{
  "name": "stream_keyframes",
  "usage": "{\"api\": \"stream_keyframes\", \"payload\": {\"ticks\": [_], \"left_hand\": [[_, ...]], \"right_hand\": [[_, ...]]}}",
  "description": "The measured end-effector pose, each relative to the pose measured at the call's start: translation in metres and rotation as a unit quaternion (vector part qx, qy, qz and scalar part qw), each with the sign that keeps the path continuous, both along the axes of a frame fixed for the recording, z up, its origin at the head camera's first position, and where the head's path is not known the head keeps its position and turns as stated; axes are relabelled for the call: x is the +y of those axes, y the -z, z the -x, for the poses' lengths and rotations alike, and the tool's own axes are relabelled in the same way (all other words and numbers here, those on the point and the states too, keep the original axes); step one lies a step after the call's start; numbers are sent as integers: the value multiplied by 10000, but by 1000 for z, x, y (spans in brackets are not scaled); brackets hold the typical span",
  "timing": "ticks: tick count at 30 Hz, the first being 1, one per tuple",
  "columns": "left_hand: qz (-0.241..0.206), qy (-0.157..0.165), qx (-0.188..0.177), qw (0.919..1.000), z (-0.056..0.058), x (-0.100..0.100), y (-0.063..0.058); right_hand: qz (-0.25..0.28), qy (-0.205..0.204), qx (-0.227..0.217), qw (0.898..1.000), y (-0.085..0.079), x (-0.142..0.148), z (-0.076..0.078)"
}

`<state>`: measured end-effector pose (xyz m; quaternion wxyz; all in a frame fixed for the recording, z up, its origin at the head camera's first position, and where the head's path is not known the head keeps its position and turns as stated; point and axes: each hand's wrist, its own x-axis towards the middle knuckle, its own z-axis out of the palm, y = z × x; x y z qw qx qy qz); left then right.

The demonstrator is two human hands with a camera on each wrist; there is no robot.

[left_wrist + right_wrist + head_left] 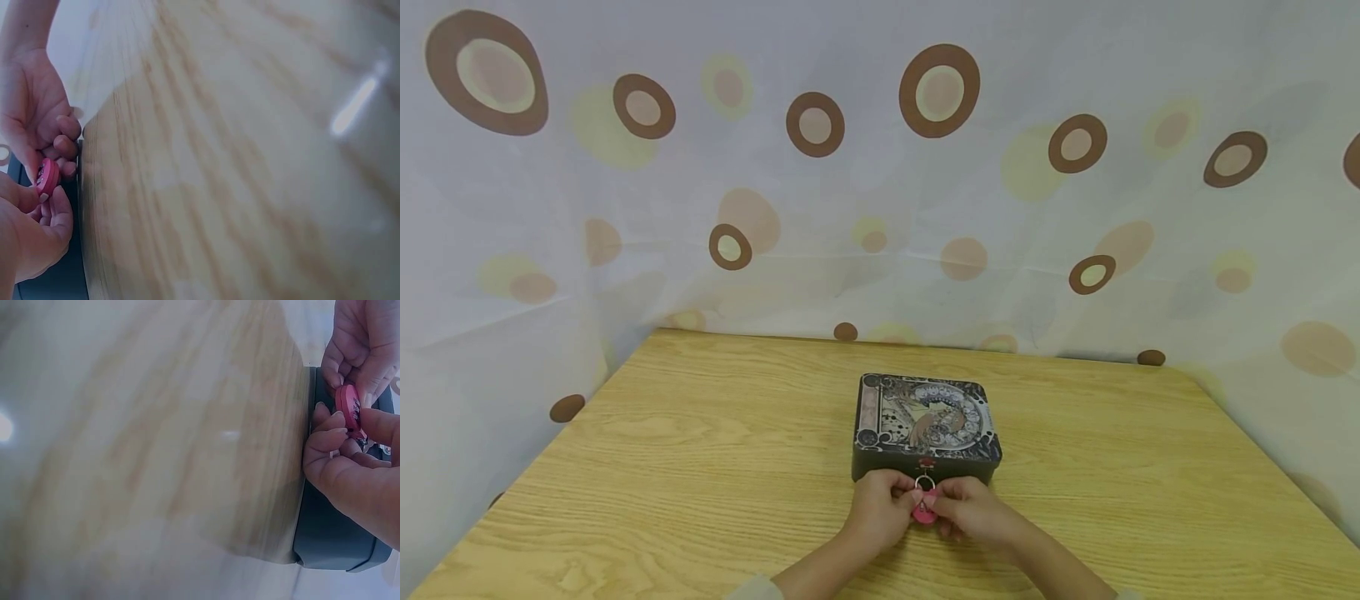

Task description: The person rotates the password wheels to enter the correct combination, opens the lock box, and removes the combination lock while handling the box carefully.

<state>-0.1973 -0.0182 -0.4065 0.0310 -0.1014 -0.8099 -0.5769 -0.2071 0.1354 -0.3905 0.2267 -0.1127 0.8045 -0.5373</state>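
A pink combination padlock [924, 507] is at the front of a dark box [928, 417], its silver shackle up at the red clasp [927, 462]. My left hand [882, 510] pinches the padlock's left side between thumb and fingers. From the other side, my right hand [976, 510] pinches it too, both thumbs meeting near its face. The small dials [356, 409] show on the padlock's side in the right wrist view. Ornate artwork with a figure and a round border covers the closed lid. Fingers hide part of the padlock and the box's front wall.
The box stands on a wood-grain table [700, 450]. Behind the table and along its sides hangs a pale cloth [865, 183] printed with brown, yellow and peach circles. Light glares off the tabletop in both wrist views.
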Motion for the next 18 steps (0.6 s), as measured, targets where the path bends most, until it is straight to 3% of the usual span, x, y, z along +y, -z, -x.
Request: {"api": "stream_keyframes", "payload": {"ticks": [18], "left_hand": [[-35,-62,-67,10000,0,0,0]], "right_hand": [[115,97,-60,9999,0,3,-1]]}}
